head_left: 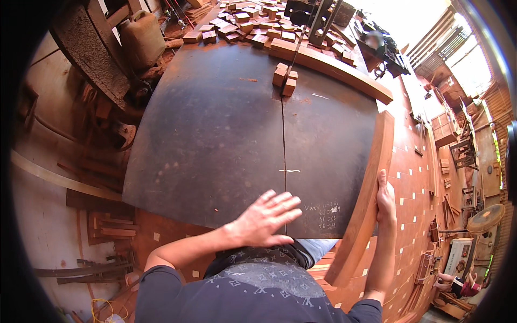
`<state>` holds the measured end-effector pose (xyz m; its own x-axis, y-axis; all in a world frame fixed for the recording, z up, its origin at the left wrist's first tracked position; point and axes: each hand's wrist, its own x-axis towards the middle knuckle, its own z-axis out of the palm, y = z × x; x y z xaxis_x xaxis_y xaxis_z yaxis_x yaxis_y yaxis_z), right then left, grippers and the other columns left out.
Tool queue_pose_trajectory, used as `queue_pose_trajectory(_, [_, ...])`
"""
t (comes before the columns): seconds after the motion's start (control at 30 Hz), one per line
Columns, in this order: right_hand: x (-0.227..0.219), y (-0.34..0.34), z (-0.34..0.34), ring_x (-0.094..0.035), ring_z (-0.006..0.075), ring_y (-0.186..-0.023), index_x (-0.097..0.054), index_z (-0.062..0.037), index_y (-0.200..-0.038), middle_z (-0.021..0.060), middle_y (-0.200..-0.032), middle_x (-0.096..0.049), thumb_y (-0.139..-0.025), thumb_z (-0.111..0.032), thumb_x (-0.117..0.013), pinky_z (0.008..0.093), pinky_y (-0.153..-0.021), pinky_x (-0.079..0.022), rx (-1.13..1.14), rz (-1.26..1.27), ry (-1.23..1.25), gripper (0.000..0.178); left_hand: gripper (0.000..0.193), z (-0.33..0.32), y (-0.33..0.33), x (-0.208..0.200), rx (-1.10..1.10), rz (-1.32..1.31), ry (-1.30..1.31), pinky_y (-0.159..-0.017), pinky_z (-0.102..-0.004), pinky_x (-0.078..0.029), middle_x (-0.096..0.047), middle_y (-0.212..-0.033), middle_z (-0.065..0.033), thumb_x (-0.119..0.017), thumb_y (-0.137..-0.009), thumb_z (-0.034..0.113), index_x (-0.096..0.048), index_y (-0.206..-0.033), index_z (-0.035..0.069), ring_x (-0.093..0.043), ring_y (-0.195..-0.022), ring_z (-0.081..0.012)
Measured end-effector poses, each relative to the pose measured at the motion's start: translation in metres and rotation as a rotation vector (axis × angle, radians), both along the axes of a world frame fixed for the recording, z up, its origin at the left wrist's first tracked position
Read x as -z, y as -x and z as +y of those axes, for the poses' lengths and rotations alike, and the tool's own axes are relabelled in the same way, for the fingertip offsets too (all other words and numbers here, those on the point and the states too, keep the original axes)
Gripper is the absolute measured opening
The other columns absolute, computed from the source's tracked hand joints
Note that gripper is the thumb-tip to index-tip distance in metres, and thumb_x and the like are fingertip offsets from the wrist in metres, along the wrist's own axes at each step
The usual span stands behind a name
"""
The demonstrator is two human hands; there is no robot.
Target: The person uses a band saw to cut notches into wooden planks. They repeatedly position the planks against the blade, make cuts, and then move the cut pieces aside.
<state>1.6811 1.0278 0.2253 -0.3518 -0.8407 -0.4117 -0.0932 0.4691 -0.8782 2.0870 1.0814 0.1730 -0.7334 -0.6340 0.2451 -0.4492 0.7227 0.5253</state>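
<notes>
My right hand [385, 198] grips a long reddish-brown wooden beam [371, 183] along the right edge of a dark metal saw table [215, 124]. The fingers wrap its outer side, and its near end reaches past the table's front edge. My left hand [267, 219] hovers near the front edge with its fingers spread and nothing in it. A thin slot runs from there up to the band saw blade [295, 54]. Small wooden blocks [285, 79] stand around the foot of the blade.
Cut wooden blocks [245, 24] pile up at the table's far side. Another long beam [331, 69] lies across the far right. A dusty plastic jug [142, 40] stands at the far left. Beyond the right edge are a tiled floor [406, 188], a fan [486, 218] and another person [463, 284].
</notes>
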Motion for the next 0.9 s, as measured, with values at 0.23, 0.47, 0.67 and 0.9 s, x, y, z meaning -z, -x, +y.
queue_pose_trajectory(0.23, [-0.018,-0.033,0.025,-0.071,0.0392,-0.105,-0.061,0.0056,-0.146,0.0195,-0.12,-0.073,-0.1,-0.032,-0.082,0.0472,-0.093,-0.058,-0.452,0.862,0.378,0.063,0.08,-0.064,-0.139,0.005,-0.56,-0.411,0.115,-0.134,-0.0602,-0.02,-0.045,-0.173,-0.0167,-0.058,-0.105,0.068,-0.056,-0.161,0.012,-0.035,-0.163,-0.0416])
queue_pose_trajectory(0.47, [0.002,-0.047,-0.011,-0.069,0.0408,-0.105,-0.06,-0.0003,-0.141,0.0186,-0.118,-0.066,-0.079,-0.04,-0.095,0.0499,-0.092,-0.058,-0.692,1.171,0.539,0.081,0.052,-0.085,-0.164,-0.016,-0.754,0.036,0.088,-0.12,-0.0487,-0.048,-0.067,-0.15,-0.0209,-0.076,-0.102,0.037,-0.071,-0.143,0.004,-0.06,-0.142,-0.0411])
queue_pose_trajectory(0.67, [0.014,-0.055,-0.061,-0.069,0.0371,-0.108,-0.062,-0.0035,-0.142,0.015,-0.12,-0.067,-0.078,-0.04,-0.095,0.0488,-0.095,-0.058,-0.889,1.255,0.712,0.081,0.041,-0.1,-0.117,-0.019,-0.658,0.335,0.027,-0.088,-0.0362,-0.061,-0.08,-0.124,-0.0129,-0.089,-0.091,0.018,-0.079,-0.129,0.007,-0.078,-0.106,-0.025])
queue_pose_trajectory(0.9, [0.024,-0.062,-0.067,-0.064,0.0357,-0.125,-0.061,-0.0052,-0.146,0.0129,-0.136,-0.067,-0.075,-0.041,-0.096,0.0491,-0.109,-0.051,-0.839,1.308,0.734,0.086,0.04,-0.119,-0.093,-0.008,-0.54,0.371,-0.02,-0.079,-0.0333,-0.062,-0.083,-0.113,-0.0106,-0.091,-0.089,0.013,-0.08,-0.127,0.008,-0.079,-0.092,-0.0207])
